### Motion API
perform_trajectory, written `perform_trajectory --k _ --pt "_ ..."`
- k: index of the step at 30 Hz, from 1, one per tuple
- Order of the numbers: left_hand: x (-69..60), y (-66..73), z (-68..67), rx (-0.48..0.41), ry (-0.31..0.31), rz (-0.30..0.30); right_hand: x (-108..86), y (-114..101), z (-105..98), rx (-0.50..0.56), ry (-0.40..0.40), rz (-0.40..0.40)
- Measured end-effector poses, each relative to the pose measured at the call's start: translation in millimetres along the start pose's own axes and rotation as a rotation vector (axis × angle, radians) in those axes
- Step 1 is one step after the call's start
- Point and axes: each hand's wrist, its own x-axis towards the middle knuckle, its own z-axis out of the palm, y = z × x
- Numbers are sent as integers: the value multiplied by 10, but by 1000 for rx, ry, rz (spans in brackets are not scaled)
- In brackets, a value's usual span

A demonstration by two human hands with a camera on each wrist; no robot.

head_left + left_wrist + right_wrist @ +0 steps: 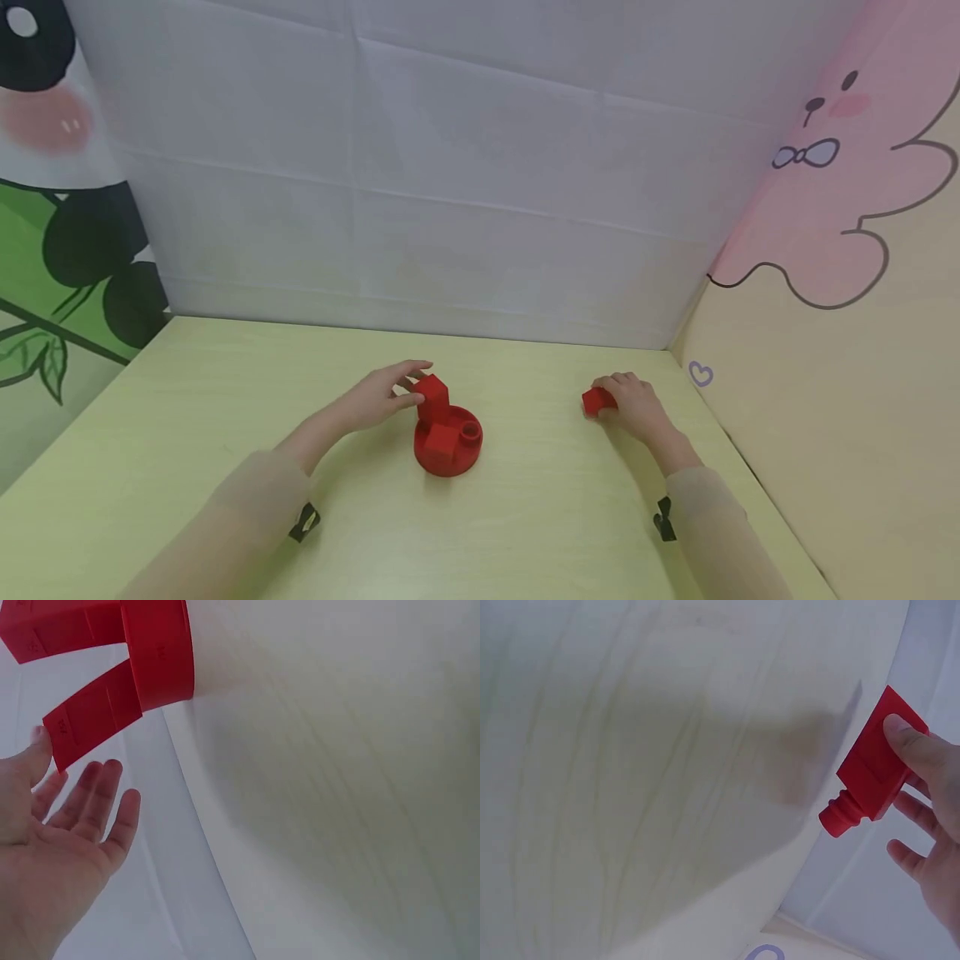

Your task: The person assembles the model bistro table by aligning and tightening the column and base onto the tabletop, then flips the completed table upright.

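A round red base (448, 462) stands on the table with two red blocks upright on it and a short hollow red peg (470, 432) at its right. My left hand (384, 397) is at the rear block (432, 400); in the left wrist view the left hand (67, 847) has its thumb at the end of that block (94, 712), the other fingers spread apart from it. My right hand (637, 406) holds a third red block (597, 402). In the right wrist view the right hand (937, 787) pinches this block (877, 761), whose round ribbed stub (840, 814) points away from the fingers.
The pale yellow table (525, 525) meets a creased white sheet (465, 167) at its back edge. At the right rises a wall with a pink cartoon figure (847, 208); at the left is a green and black cartoon panel (82, 242).
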Motion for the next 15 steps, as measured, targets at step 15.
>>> perform_trajectory --k 15 --pt "-378 501 217 -19 239 -271 113 -371 -307 266 184 46"
